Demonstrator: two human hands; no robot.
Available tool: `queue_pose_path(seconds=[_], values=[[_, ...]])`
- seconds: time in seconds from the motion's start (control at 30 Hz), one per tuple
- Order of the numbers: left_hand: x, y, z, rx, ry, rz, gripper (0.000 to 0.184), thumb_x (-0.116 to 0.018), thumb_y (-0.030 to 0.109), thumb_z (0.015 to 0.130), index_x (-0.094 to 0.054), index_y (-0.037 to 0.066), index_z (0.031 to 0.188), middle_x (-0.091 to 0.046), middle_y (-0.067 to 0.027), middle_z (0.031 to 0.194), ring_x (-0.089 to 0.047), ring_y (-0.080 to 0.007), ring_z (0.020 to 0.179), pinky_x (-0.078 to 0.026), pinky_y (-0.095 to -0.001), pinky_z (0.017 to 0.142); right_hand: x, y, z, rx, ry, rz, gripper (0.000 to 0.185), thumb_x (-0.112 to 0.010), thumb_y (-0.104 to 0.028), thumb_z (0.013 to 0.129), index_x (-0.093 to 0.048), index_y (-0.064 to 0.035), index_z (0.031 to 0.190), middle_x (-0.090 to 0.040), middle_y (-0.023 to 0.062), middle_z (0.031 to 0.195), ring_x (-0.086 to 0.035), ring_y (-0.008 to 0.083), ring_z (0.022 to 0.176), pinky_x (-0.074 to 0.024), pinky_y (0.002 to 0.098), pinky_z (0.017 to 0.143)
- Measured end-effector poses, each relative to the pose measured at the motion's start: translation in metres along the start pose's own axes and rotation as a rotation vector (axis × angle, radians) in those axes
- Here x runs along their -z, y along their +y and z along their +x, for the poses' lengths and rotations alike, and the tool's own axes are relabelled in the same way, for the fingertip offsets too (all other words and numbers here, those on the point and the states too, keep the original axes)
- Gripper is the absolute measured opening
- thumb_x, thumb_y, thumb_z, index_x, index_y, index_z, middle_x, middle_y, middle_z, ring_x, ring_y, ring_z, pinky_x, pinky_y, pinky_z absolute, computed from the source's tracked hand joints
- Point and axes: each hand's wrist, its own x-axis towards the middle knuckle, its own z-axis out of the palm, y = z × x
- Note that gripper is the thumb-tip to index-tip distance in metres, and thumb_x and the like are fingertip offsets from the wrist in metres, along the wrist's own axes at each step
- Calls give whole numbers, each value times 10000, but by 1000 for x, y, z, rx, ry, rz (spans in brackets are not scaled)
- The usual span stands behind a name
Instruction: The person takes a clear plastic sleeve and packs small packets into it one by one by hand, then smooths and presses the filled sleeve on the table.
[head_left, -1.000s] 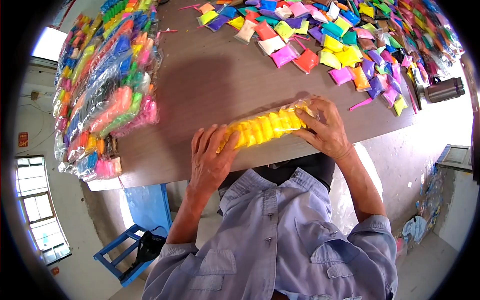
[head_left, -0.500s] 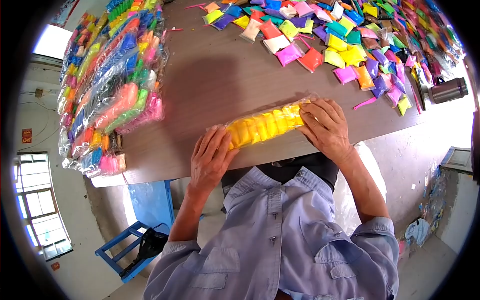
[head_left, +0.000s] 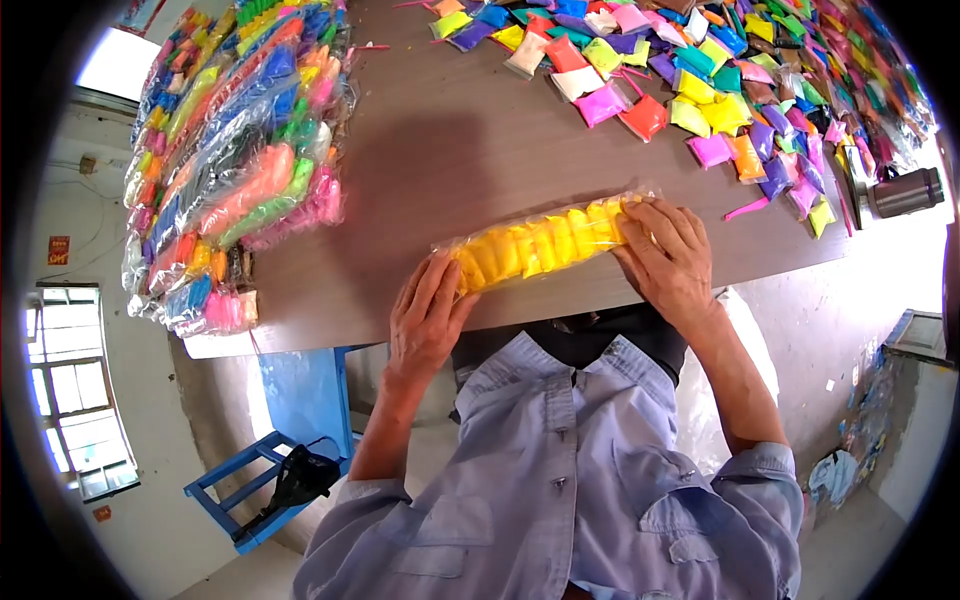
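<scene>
A long clear plastic bag holding a row of several yellow packets point(head_left: 540, 245) lies between my two hands, near the front edge of the table. My left hand point(head_left: 428, 305) grips its left end, fingers closed over the plastic. At the opposite end, my right hand point(head_left: 668, 250) pinches the bag between thumb and fingers. The bag slants, its right end farther from my body than its left. My fingers partly hide both ends.
Filled bags of coloured packets point(head_left: 245, 180) are stacked at the table's left. Many loose coloured packets point(head_left: 700, 100) spread over the far right, beside a metal cup point(head_left: 908, 192). A blue stool point(head_left: 270, 480) stands below left of the brown table point(head_left: 420, 160).
The view has shifted slightly, so the table contents appear farther right. Both hands still hold the bag of yellow packets, whose row now looks a little more stretched out.
</scene>
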Motion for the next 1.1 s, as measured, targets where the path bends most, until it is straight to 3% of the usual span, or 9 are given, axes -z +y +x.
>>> queue_pose_path(seconds=[0.17,0.47,0.6,0.7,0.83,1.1], values=[[9,4,6,-10,-6,75,534,-905,212,861,-713,-27,1298,-662,-158,1454,-609,-370,1369,-504,-502,1138,7,-13,12,-21,-84,-45,452,-851,-133,825,-761,-156,1267,-670,74,1291,-620,298,1255,-509,467,1049],[28,14,41,-65,-95,16,538,-900,378,841,-744,-3,1187,-678,-147,1427,-627,-328,1338,-448,-522,1174,2,-18,15,39,-61,-31,414,-850,-111,799,-732,-88,1195,-671,69,1311,-637,281,1262,-524,461,1074],[18,28,64,-100,-88,-69,596,-913,381,819,-729,5,1243,-671,-151,1440,-644,-323,1316,-450,-517,1175,1,-15,12,33,-68,-14,419,-847,-103,796,-732,-77,1198,-674,67,1326,-647,277,1267,-533,455,1083],[6,49,83,-155,-113,-233,768,-912,379,809,-644,0,1421,-639,-167,1487,-615,-341,1362,-431,-501,1191,2,-16,11,18,-73,15,416,-845,-102,793,-743,-76,1195,-677,68,1317,-649,281,1267,-539,457,1073],[-17,70,103,-182,-109,-263,734,-881,358,829,-645,-5,1421,-594,-175,1544,-506,-343,1478,-378,-489,1225,3,-17,10,-12,-76,27,417,-846,-101,785,-758,-79,1192,-676,65,1313,-651,282,1268,-542,461,1069],[-19,59,63,-80,-123,-29,631,-857,298,876,-663,42,1418,-624,-98,1528,-551,-290,1443,-406,-486,1205,0,-21,11,-57,-67,18,408,-845,-86,791,-767,-93,1191,-669,56,1304,-657,275,1260,-533,461,1093]])
